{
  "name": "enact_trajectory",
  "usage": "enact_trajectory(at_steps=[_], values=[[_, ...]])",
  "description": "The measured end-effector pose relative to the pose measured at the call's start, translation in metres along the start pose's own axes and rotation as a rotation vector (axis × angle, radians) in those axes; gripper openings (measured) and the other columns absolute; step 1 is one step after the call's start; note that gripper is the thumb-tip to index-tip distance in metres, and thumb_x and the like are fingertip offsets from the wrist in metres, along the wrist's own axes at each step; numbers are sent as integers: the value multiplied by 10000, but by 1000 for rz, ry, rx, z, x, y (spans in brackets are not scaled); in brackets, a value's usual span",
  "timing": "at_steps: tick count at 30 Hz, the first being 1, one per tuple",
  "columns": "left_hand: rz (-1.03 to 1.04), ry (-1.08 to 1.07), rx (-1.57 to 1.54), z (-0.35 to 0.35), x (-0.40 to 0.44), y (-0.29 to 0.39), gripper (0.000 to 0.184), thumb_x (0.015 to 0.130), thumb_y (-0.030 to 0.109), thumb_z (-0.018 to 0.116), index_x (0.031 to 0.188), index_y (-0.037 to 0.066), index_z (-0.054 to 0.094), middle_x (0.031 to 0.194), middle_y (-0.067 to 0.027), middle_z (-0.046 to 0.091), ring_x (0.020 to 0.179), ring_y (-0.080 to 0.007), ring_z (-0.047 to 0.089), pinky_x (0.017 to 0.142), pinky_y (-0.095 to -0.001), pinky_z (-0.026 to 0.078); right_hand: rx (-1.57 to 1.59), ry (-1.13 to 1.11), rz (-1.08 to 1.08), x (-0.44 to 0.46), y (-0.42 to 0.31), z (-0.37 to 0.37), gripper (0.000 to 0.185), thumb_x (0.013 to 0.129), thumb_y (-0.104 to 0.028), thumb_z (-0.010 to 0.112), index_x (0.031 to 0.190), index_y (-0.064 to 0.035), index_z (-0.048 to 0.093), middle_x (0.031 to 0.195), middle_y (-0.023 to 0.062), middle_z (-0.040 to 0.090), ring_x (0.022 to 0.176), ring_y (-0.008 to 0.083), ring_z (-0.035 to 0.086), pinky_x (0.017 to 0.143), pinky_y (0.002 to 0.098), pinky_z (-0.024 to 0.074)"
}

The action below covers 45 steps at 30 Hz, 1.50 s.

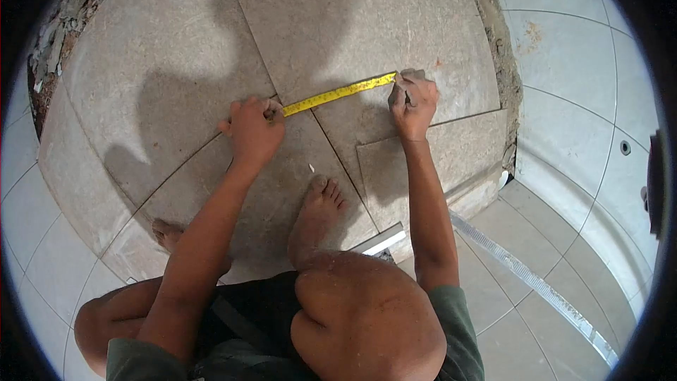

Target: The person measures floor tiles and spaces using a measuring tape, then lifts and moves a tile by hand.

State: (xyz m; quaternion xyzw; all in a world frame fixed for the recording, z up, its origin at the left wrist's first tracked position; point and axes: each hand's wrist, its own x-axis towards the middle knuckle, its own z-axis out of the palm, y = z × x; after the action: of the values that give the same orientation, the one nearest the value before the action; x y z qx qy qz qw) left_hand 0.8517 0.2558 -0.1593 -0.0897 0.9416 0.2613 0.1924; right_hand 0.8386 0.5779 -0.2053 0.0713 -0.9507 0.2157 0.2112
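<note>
A yellow tape measure [340,94] is stretched between my two hands, just over the beige floor tiles [296,21]. My left hand [255,127] pinches its left end, close to a joint where tiles meet. At the other end, my right hand [415,102] is closed around the tape, with a dark shape partly showing at the fingers that I cannot make out. A cut tile piece [437,159] lies under my right forearm, its edge along the neighbouring tile.
White wall tiles [564,56] rise at the right, past a rough mortar strip [502,49]. A long metal straightedge [536,286] lies lower right. My bare foot [317,215] rests on the tiles, near a small white bit [312,167]. Broken rubble [67,25] lies upper left.
</note>
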Motion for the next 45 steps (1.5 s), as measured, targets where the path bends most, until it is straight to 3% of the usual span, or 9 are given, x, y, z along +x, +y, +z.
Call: enact_trajectory(at_steps=[15,23,30,35,41,45], values=[[-14,-9,11,1,-7,0,110,873,210,710,931,131,760,978,-29,680,1070,-257,551,936,-487,305,20,-17,-37,5,3,1,267,766,-24,704,1014,-113,750,1072,63,714,1008,291,622,904,421,449],[45,29,-36,6,-5,-4,124,888,220,696,940,131,765,974,-33,670,1066,-255,549,934,-505,302,5,-37,69,7,-7,-1,256,773,-38,683,1010,-112,747,1075,84,707,1014,312,614,915,435,445],[6,-38,-30,9,-9,-6,137,881,213,703,969,123,757,980,-41,672,1080,-271,547,940,-508,294,48,-25,126,3,-7,0,246,771,-42,690,996,-125,742,1070,64,704,1033,303,615,893,427,449],[-7,14,31,7,-4,-4,145,860,210,716,972,129,759,982,-28,675,1077,-272,549,939,-498,302,57,26,28,5,-2,6,238,785,-23,694,998,-120,736,1087,74,703,1000,307,614,884,430,448],[-11,5,-26,5,-3,-1,131,857,197,707,944,111,756,1016,-30,687,1067,-283,550,936,-477,310,36,28,7,10,-1,7,229,781,-25,692,995,-98,732,1074,74,702,983,310,612,884,427,451],[40,-3,-127,15,2,-16,136,864,210,709,947,114,758,1021,-26,680,1078,-279,549,953,-513,304,25,9,63,-7,-7,-3,232,780,-30,682,987,-119,739,1061,58,707,979,294,621,874,414,457]])
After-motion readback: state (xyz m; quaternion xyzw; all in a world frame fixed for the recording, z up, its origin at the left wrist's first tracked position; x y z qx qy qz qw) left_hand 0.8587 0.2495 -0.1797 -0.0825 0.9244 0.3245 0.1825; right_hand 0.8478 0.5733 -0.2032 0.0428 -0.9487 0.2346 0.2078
